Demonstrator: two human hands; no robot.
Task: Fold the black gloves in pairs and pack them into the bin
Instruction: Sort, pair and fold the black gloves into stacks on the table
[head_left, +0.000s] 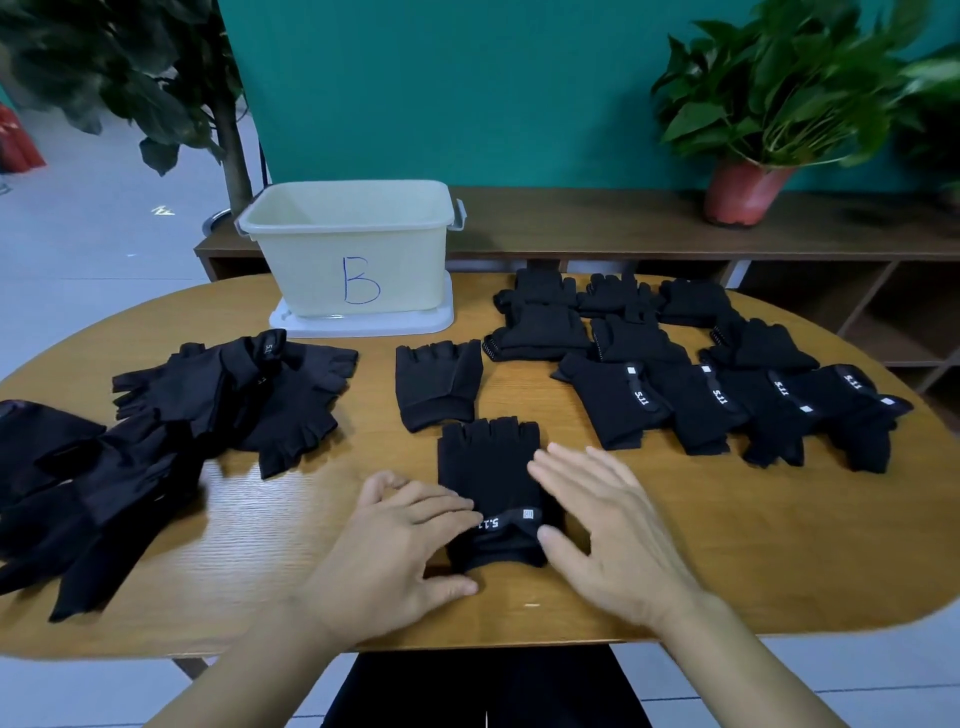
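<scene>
A black fingerless glove (488, 467) lies flat near the table's front edge, cuff toward me with a white-lettered strap. My left hand (400, 545) rests on its cuff's left side with relaxed fingers. My right hand (608, 525) lies flat on its right side, fingers spread. Another single glove (436, 384) lies just behind it. A loose heap of gloves (156, 431) covers the left of the table. Several gloves laid in rows (691, 364) fill the right side. The cream bin (353, 249) marked "B" stands at the back on its lid, and I see nothing in it.
The wooden table (727, 545) is oval, with bare wood at the front right. A low wooden shelf (623, 223) runs behind it with a potted plant (753, 176) on top. A taller plant (218, 104) stands behind the bin on the left.
</scene>
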